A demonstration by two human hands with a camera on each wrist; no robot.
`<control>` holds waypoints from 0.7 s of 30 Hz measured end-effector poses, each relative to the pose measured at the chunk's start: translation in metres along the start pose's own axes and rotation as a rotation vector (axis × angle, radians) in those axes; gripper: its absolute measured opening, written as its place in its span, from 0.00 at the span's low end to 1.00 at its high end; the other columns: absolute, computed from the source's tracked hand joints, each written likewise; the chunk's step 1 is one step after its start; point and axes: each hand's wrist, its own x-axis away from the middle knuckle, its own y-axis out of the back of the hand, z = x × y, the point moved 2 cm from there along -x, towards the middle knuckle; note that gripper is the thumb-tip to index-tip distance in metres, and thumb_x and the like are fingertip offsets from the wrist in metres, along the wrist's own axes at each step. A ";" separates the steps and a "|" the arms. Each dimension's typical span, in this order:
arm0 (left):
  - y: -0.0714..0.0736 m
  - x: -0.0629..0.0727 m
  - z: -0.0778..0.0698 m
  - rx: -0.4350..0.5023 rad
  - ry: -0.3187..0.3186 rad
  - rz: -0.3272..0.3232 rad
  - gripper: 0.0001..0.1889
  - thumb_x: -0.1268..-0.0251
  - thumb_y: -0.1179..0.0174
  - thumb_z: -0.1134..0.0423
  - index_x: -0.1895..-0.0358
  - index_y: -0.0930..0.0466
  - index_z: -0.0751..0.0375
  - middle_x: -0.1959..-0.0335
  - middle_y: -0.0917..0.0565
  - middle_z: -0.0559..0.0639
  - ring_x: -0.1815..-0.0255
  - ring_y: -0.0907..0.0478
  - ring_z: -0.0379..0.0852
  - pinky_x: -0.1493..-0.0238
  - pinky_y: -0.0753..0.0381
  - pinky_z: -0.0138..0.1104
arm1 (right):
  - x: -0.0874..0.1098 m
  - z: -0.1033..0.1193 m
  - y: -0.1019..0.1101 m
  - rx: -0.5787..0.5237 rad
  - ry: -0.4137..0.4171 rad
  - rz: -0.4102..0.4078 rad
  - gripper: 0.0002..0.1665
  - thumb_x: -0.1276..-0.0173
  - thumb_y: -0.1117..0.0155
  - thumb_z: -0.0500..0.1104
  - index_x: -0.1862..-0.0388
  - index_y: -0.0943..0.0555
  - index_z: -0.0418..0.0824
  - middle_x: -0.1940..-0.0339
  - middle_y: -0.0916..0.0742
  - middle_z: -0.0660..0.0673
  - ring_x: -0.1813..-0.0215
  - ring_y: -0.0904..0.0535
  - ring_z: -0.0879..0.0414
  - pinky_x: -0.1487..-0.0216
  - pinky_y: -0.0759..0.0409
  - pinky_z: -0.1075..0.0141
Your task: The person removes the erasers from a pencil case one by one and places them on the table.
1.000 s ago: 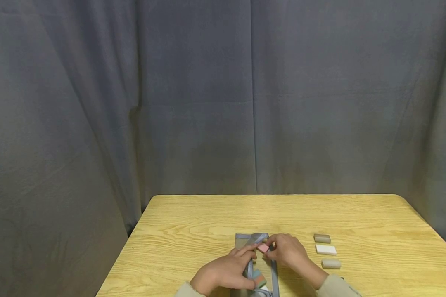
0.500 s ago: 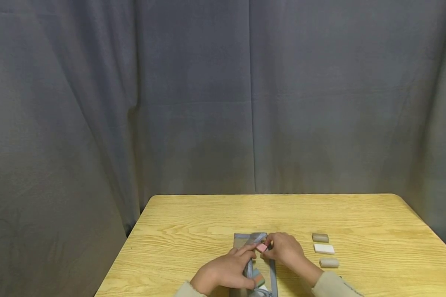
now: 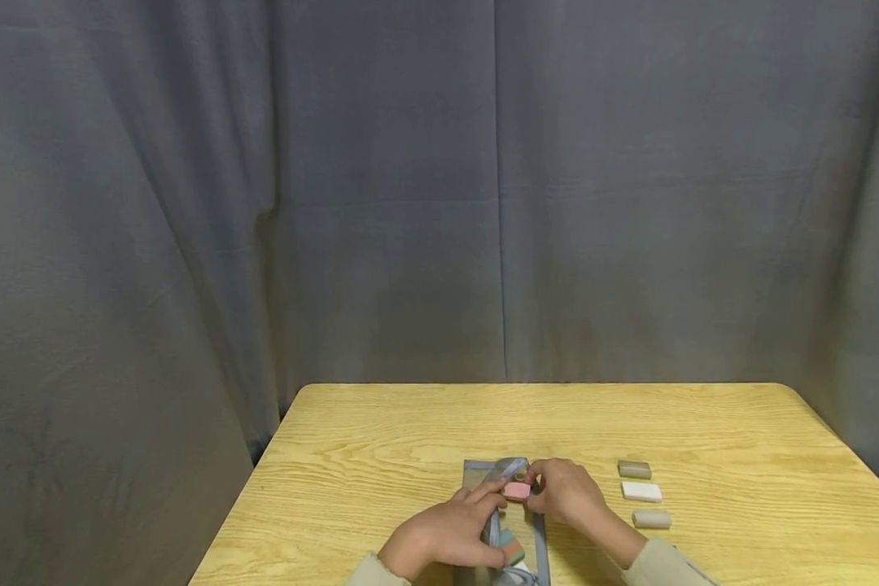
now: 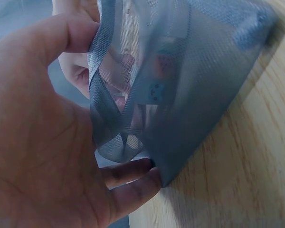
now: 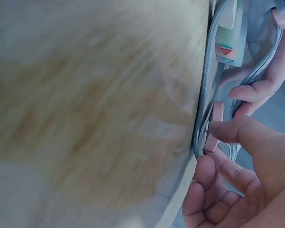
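Head view: right grip [image 3: 566, 492] pinches pink block [image 3: 516, 491] by one end at opening of mesh pouch [image 3: 541, 537]; left grip [image 3: 450, 531] holds pouch edge. Judgement: block light, firm, slightly rubbery, best taken by short sides; pouch limp.

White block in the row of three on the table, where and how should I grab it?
I'd probably pinch the white block by its short ends, right hand coming from above: it lies flat, and the brown block and beige block lie beyond its long edges, leaving the ends free.
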 end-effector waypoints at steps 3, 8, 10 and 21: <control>0.000 -0.001 0.001 -0.004 -0.003 -0.002 0.38 0.38 0.46 0.33 0.26 0.35 0.44 0.18 0.52 0.34 0.22 0.44 0.62 0.41 0.23 0.57 | 0.003 0.001 0.002 -0.011 0.017 0.004 0.12 0.47 0.21 0.40 0.63 0.14 0.45 0.74 0.17 0.54 0.74 0.27 0.58 0.74 0.26 0.64; -0.001 -0.001 0.001 -0.023 -0.006 -0.011 0.38 0.38 0.47 0.32 0.27 0.35 0.44 0.18 0.52 0.33 0.22 0.43 0.60 0.42 0.21 0.56 | 0.011 0.003 0.007 -0.032 0.066 -0.007 0.11 0.49 0.21 0.38 0.67 0.15 0.46 0.77 0.19 0.54 0.76 0.28 0.58 0.76 0.29 0.66; -0.001 0.000 0.000 -0.042 -0.014 -0.012 0.38 0.39 0.47 0.33 0.27 0.35 0.46 0.17 0.52 0.34 0.22 0.43 0.60 0.42 0.21 0.56 | 0.014 0.003 0.009 -0.039 0.071 -0.008 0.11 0.49 0.22 0.37 0.68 0.15 0.47 0.77 0.20 0.53 0.76 0.28 0.58 0.77 0.30 0.67; 0.001 0.002 -0.001 -0.032 0.012 -0.024 0.35 0.36 0.48 0.30 0.30 0.32 0.43 0.18 0.50 0.33 0.22 0.41 0.57 0.44 0.19 0.51 | 0.024 -0.003 0.019 -0.054 0.086 -0.020 0.11 0.48 0.23 0.39 0.68 0.16 0.50 0.78 0.22 0.54 0.78 0.30 0.59 0.78 0.33 0.67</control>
